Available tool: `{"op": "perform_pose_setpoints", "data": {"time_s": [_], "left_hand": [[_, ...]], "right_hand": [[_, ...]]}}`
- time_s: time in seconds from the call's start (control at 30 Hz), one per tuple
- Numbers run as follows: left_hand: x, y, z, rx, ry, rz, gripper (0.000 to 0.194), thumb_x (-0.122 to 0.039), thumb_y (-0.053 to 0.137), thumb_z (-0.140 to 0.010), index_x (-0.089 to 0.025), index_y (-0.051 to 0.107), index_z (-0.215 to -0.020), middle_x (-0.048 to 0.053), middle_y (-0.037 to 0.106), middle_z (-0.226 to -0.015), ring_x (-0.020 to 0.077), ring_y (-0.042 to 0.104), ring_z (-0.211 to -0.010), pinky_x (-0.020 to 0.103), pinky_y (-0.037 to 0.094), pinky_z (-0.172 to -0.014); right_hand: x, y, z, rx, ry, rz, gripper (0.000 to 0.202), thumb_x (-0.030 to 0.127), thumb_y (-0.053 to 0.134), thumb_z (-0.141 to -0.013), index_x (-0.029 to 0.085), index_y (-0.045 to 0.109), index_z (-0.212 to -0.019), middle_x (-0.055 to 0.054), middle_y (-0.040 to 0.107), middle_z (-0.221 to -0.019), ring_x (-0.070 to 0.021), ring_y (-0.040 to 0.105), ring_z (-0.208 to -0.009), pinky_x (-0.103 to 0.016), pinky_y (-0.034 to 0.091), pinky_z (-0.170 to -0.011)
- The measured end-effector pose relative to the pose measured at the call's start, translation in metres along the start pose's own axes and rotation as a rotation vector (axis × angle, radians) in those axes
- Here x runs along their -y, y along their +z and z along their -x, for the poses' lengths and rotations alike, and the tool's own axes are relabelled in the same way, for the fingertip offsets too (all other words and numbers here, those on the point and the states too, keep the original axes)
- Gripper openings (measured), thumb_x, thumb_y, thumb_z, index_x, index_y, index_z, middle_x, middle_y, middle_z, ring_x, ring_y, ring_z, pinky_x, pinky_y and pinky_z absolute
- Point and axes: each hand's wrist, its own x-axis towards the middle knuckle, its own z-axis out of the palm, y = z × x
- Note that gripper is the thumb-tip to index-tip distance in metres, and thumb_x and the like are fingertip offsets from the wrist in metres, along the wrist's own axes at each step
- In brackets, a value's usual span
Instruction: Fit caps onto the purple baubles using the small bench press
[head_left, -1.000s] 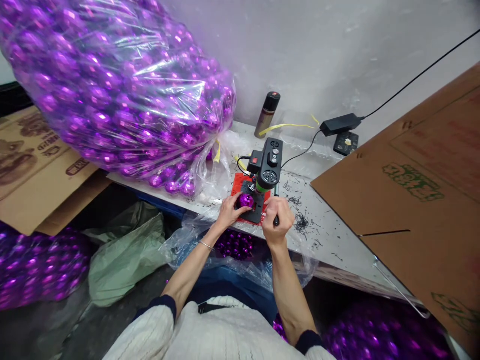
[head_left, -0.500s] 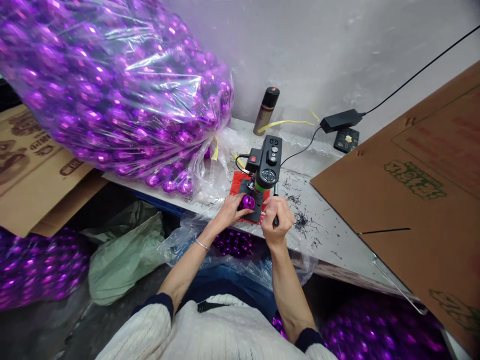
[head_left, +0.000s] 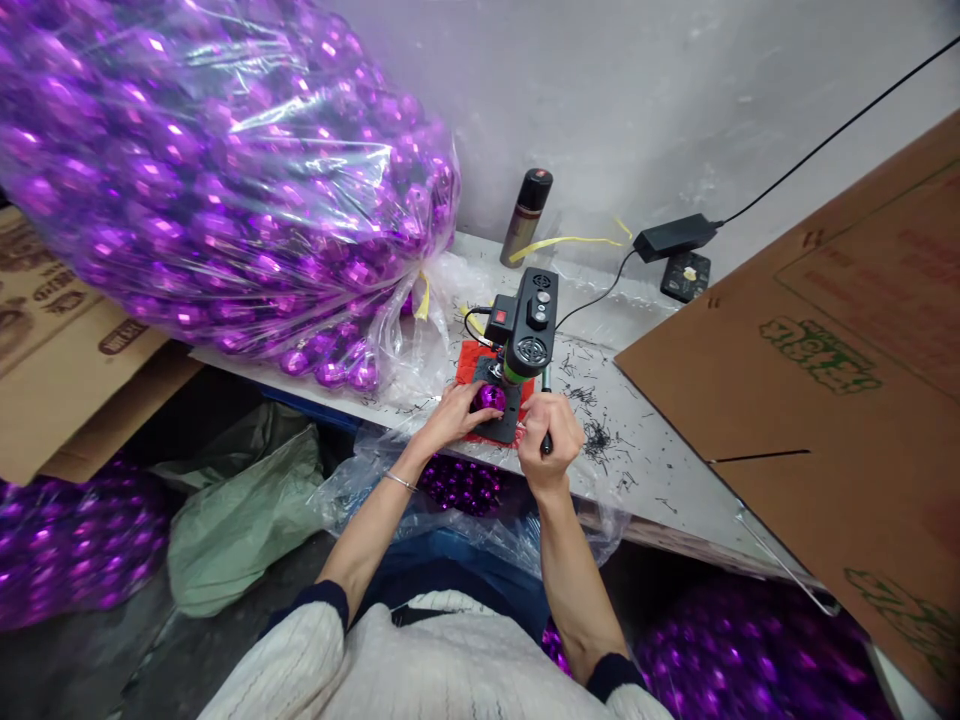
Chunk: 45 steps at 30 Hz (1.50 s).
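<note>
My left hand [head_left: 452, 415] is closed on a shiny purple bauble [head_left: 491, 399], fingers on its far left side and thumb along the near side. The bauble sits on the dark base plate [head_left: 496, 430] of a small black bench press machine [head_left: 531, 322], just in front of its green-ringed head. My right hand [head_left: 551, 434] is wrapped in a fist around the black-gripped lever [head_left: 547, 443] on the machine's right side. A red sheet [head_left: 469, 362] lies beneath the base. The contact between bauble and machine head cannot be made out clearly.
A huge clear bag of purple baubles [head_left: 285, 190] leans at left. Behind the machine stands a spray can [head_left: 526, 218], with a power adapter [head_left: 675, 237] to its right. A large carton [head_left: 825, 400] crowds the right side. Dark scraps [head_left: 596, 436] litter the white table.
The view has shifted slightly, moving the scene a little left. My left hand and the bauble are marginally closer to the machine's head. My right fist stays on the lever.
</note>
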Motion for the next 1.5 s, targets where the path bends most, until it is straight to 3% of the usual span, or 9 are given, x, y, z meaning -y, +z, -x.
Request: {"op": "perform_pose_setpoints", "data": {"time_s": [0.13, 0.27, 0.43, 0.83, 1.2, 1.5], "left_hand": [[-0.003, 0.011, -0.003, -0.05, -0.042, 0.002, 0.052, -0.05, 0.071, -0.085, -0.019, 0.062, -0.126, 0.012, 0.069, -0.117, 0.03, 0.063, -0.112, 0.043, 0.046, -0.102], [-0.003, 0.036, 0.0, -0.205, -0.042, 0.082, 0.063, -0.045, 0.074, -0.083, -0.019, 0.054, -0.137, 0.014, 0.063, -0.13, 0.0295, 0.061, -0.119, 0.043, 0.048, -0.103], [0.002, 0.053, 0.005, -0.323, -0.04, 0.068, 0.055, -0.044, 0.072, -0.086, -0.02, 0.057, -0.133, 0.012, 0.068, -0.122, 0.0283, 0.063, -0.115, 0.046, 0.046, -0.105], [0.006, 0.05, 0.004, -0.277, 0.006, 0.084, 0.056, -0.045, 0.071, -0.088, -0.021, 0.056, -0.136, 0.014, 0.067, -0.127, 0.0286, 0.062, -0.119, 0.045, 0.048, -0.103], [0.01, 0.053, 0.003, -0.351, 0.106, 0.055, 0.053, -0.049, 0.068, -0.09, -0.019, 0.056, -0.131, 0.013, 0.069, -0.119, 0.0265, 0.066, -0.111, 0.043, 0.053, -0.096], [0.011, 0.054, 0.003, -0.344, 0.075, 0.067, 0.051, -0.045, 0.07, -0.088, -0.018, 0.056, -0.13, 0.013, 0.069, -0.12, 0.0268, 0.065, -0.113, 0.043, 0.052, -0.097]], "right_hand": [[-0.001, 0.0, 0.001, 0.0, 0.012, -0.004, 0.024, 0.014, 0.042, -0.094, 0.022, 0.053, -0.075, -0.002, 0.061, -0.071, -0.0153, 0.06, -0.069, -0.03, 0.046, -0.066], [-0.001, 0.0, 0.001, -0.001, 0.009, 0.002, 0.024, 0.014, 0.041, -0.094, 0.022, 0.053, -0.075, -0.002, 0.061, -0.071, -0.0153, 0.06, -0.07, -0.03, 0.047, -0.067], [0.0, -0.001, 0.0, 0.004, -0.011, 0.001, 0.024, 0.012, 0.042, -0.094, 0.022, 0.052, -0.075, -0.002, 0.06, -0.071, -0.0146, 0.059, -0.069, -0.029, 0.046, -0.065], [-0.008, 0.007, 0.017, -0.027, -0.049, -0.007, 0.021, 0.008, 0.044, -0.092, 0.022, 0.051, -0.078, -0.001, 0.06, -0.073, -0.0142, 0.06, -0.071, -0.028, 0.046, -0.065], [-0.024, 0.015, 0.035, -0.059, -0.077, -0.023, 0.019, 0.014, 0.039, -0.096, 0.023, 0.049, -0.082, -0.001, 0.059, -0.079, -0.0142, 0.059, -0.071, -0.03, 0.047, -0.065], [-0.024, 0.016, 0.036, -0.053, -0.078, -0.05, 0.02, 0.014, 0.038, -0.096, 0.023, 0.05, -0.082, -0.001, 0.058, -0.077, -0.0145, 0.057, -0.071, -0.031, 0.045, -0.065]]}}
